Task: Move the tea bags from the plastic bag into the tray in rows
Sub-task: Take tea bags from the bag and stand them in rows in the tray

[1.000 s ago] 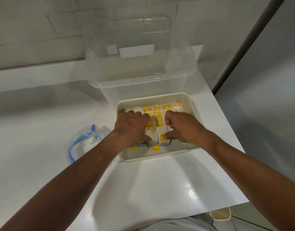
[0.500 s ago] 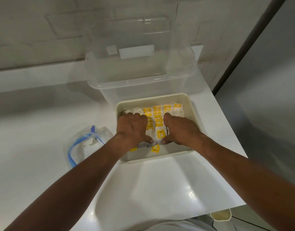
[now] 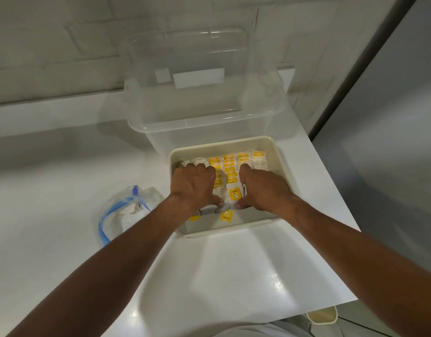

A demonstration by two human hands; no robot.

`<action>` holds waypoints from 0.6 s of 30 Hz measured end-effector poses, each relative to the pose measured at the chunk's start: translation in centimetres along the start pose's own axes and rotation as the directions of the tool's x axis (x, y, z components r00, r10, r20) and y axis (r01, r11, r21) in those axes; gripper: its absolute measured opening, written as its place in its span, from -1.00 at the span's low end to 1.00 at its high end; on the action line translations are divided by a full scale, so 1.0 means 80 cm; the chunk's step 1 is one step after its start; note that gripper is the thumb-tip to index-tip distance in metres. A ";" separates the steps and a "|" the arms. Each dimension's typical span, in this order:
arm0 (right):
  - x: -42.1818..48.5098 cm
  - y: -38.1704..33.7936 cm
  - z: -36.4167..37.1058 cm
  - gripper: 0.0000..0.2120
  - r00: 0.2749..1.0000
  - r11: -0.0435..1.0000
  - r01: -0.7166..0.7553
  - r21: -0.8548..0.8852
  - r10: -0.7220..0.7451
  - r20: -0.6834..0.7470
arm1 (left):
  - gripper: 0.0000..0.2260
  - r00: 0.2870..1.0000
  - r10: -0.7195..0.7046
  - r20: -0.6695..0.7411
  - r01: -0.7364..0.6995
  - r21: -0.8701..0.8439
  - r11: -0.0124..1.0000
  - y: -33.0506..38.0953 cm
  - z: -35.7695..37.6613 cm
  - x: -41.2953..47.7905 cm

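A cream tray (image 3: 274, 152) stands on the white counter and holds several rows of white tea bags (image 3: 230, 166) with yellow tags. Both hands are inside it. My left hand (image 3: 192, 186) lies over the left rows, fingertips bent down at the far end and thumb pressed against the near end. My right hand (image 3: 265, 188) mirrors it on the right rows. Between the thumbs one tea bag (image 3: 234, 193) stands with its tag facing me. Two yellow tags (image 3: 226, 216) lie on the tray floor near me. The plastic bag (image 3: 123, 212) with a blue zip lies to the left.
A clear plastic box (image 3: 204, 117) stands directly behind the tray against the wall. The counter (image 3: 234, 276) ends close to the tray on the right and in front of me. A cream bin (image 3: 322, 316) sits below the front right corner.
Both hands have slid a little toward the far end of the tray and flattened over the rows. The standing tea bag between the thumbs now shows its yellow tag.
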State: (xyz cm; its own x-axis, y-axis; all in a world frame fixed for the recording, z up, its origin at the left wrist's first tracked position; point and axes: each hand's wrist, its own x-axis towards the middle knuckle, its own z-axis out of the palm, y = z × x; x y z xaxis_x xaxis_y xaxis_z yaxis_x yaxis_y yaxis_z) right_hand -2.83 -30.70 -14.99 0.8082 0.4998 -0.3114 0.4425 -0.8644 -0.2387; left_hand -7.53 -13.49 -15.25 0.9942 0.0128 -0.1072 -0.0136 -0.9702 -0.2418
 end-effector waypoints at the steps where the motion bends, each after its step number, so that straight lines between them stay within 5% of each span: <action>1: 0.000 -0.001 0.000 -0.33 1.000 1.000 -0.002 0.004 0.002 0.001 | -0.33 1.000 0.000 0.000 0.000 -0.012 1.000 -0.001 0.000 -0.001; 9: -0.006 -0.003 -0.008 -0.48 0.998 1.000 0.001 0.012 0.000 -0.057 | -0.43 0.996 0.094 -0.002 -0.091 -0.272 0.958 -0.017 -0.021 -0.025; 18: -0.026 -0.033 -0.015 -0.47 0.979 0.975 0.168 0.146 -0.148 -0.138 | -0.54 0.962 0.148 -0.229 -0.231 -0.395 0.889 -0.070 -0.015 -0.073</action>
State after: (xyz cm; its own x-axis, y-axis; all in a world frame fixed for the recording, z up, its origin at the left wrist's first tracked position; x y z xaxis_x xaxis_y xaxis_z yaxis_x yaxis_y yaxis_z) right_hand -5.23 -29.56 -12.65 0.7797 0.6097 -0.1422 0.5104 -0.7506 -0.4196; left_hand -13.16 -8.46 -12.09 0.9790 -0.1867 0.0819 -0.1993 -0.9612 0.1907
